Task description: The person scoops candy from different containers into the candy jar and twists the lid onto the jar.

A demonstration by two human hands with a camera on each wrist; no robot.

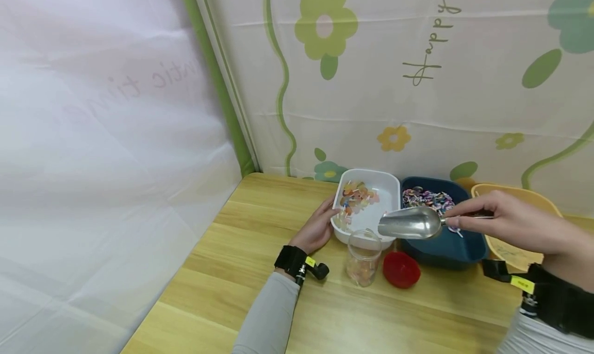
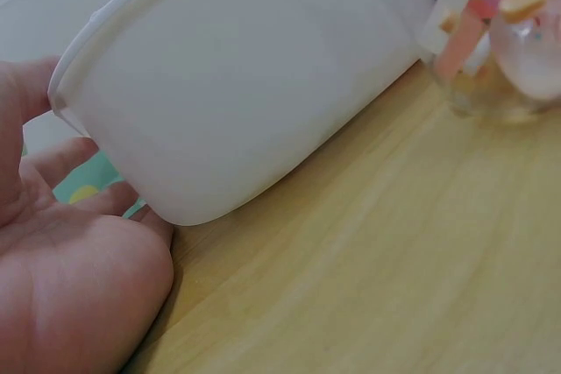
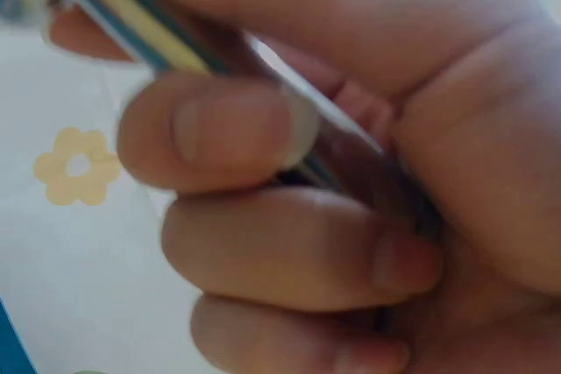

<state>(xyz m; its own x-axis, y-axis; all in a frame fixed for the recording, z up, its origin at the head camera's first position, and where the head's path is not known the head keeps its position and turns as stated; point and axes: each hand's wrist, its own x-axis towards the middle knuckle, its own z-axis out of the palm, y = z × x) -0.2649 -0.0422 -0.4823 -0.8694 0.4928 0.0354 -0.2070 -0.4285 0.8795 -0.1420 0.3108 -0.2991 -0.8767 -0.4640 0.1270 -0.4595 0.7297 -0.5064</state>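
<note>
The right hand [image 1: 503,217] curls its fingers [image 3: 228,129] tight round the thin handle of a metal scoop [image 1: 410,223], while the left hand [image 1: 317,228] rests with straight fingers against the outer wall of the white tub [image 1: 390,189]. On the cloth behind, the words "Happy day" read sideways. The scoop is plain, shiny metal, its bowl left of the gripping hand, held over the clear jar [image 1: 363,256] on the wooden table [image 1: 241,251], by the red lid [image 1: 401,269] and the blue tub [image 1: 445,246].
</note>
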